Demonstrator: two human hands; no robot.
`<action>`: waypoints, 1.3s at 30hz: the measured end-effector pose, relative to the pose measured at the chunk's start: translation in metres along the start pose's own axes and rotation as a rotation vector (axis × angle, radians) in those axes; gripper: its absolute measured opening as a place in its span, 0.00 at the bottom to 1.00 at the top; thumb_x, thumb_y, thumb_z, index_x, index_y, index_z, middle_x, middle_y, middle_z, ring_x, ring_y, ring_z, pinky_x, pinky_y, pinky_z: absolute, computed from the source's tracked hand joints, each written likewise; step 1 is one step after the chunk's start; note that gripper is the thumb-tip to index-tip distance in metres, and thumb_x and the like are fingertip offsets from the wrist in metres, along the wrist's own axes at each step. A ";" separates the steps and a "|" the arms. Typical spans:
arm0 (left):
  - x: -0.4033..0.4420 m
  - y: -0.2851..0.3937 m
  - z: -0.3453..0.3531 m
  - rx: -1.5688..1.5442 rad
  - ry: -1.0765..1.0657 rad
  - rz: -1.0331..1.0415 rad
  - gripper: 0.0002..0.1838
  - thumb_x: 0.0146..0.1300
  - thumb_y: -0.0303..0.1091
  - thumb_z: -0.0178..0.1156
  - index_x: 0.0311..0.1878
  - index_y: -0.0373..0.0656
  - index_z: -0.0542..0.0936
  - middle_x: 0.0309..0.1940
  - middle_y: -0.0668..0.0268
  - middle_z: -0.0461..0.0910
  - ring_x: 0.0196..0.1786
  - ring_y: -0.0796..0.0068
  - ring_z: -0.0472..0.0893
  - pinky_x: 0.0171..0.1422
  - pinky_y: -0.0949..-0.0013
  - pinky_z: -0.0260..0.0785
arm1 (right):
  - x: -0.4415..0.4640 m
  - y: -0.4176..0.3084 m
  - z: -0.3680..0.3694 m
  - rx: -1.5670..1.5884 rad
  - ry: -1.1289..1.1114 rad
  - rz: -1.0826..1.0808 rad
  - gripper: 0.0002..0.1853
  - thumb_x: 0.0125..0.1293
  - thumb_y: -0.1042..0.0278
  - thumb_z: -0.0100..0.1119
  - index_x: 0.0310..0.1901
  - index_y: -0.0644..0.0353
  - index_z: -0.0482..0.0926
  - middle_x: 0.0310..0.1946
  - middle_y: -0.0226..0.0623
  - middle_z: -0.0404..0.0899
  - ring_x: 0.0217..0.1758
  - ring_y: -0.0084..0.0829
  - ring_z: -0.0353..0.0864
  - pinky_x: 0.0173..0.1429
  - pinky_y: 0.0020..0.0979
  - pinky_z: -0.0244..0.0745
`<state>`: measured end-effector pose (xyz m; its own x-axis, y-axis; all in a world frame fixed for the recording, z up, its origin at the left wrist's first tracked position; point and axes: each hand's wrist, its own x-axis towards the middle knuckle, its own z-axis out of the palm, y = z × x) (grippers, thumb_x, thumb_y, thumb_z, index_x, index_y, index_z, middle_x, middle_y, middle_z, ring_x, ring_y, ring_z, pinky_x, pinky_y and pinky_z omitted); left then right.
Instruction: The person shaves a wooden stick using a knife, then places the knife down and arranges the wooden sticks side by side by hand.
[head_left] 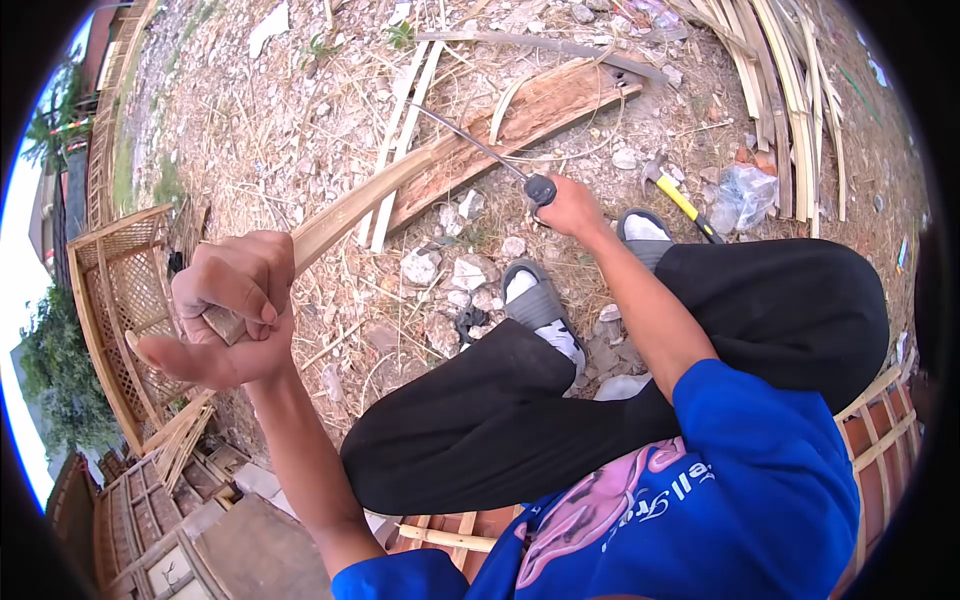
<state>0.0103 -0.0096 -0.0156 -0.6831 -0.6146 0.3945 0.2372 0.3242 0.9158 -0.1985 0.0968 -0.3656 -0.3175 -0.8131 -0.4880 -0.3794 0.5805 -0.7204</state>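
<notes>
My left hand (235, 308) is wrapped round the near end of a long, pale wooden strip (365, 195), its thumb sticking out to the left. The strip slants away to the upper right, over a rough, broken wooden plank (540, 110) on the ground. In my right hand (568, 207) is the dark handle of a tool (475, 143) with a long thin blade. That blade points to the upper left and crosses the strip near its far end.
A hammer (685, 203) with a yellow and black handle lies right of my feet, beside a clear plastic bag (743, 197). Long wooden strips (790, 90) lie at the upper right. Lattice panels (125, 310) stand at the left. Stones and straw cover the ground.
</notes>
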 end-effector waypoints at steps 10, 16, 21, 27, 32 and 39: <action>-0.001 0.002 -0.003 0.040 0.058 -0.047 0.38 0.67 0.75 0.41 0.15 0.50 0.62 0.07 0.77 0.54 0.09 0.84 0.53 0.21 0.75 0.41 | -0.038 -0.032 0.003 0.340 0.014 -0.502 0.21 0.47 0.65 0.72 0.45 0.58 0.79 0.32 0.43 0.84 0.34 0.43 0.84 0.44 0.38 0.78; -0.004 0.003 -0.009 0.070 0.092 -0.053 0.38 0.67 0.75 0.41 0.15 0.50 0.63 0.06 0.77 0.54 0.09 0.84 0.53 0.21 0.75 0.41 | -0.025 0.018 0.002 0.037 0.090 0.031 0.20 0.49 0.62 0.69 0.44 0.60 0.80 0.36 0.51 0.84 0.43 0.52 0.84 0.49 0.45 0.78; -0.001 0.003 -0.007 0.073 0.100 -0.055 0.38 0.68 0.74 0.41 0.15 0.50 0.64 0.06 0.78 0.54 0.09 0.84 0.52 0.22 0.74 0.41 | -0.017 0.038 0.013 0.096 0.005 0.027 0.23 0.50 0.57 0.68 0.49 0.55 0.82 0.42 0.50 0.85 0.49 0.51 0.84 0.54 0.43 0.77; -0.004 0.004 -0.005 0.010 0.155 -0.046 0.35 0.70 0.71 0.41 0.23 0.48 0.69 0.10 0.76 0.56 0.12 0.82 0.53 0.25 0.73 0.45 | -0.028 0.005 0.013 0.253 -0.067 0.046 0.24 0.49 0.58 0.69 0.49 0.56 0.81 0.45 0.48 0.85 0.50 0.48 0.84 0.55 0.41 0.77; 0.000 -0.002 0.009 -0.201 0.441 -0.003 0.26 0.71 0.64 0.45 0.32 0.49 0.71 0.15 0.75 0.57 0.17 0.81 0.53 0.33 0.71 0.48 | -0.029 -0.036 -0.003 0.291 -0.053 -0.097 0.24 0.50 0.60 0.68 0.51 0.55 0.80 0.44 0.48 0.85 0.49 0.48 0.84 0.55 0.41 0.77; -0.004 0.018 -0.009 -0.169 0.168 -0.010 0.36 0.62 0.78 0.46 0.22 0.51 0.68 0.10 0.75 0.52 0.16 0.81 0.50 0.30 0.70 0.44 | -0.027 -0.047 -0.010 0.369 -0.024 -0.230 0.24 0.49 0.61 0.68 0.50 0.54 0.80 0.43 0.47 0.84 0.47 0.47 0.84 0.53 0.41 0.77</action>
<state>0.0233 -0.0077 0.0005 -0.5648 -0.7328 0.3795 0.3530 0.2012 0.9137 -0.1807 0.0918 -0.3140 -0.2392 -0.9227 -0.3024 -0.1001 0.3332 -0.9375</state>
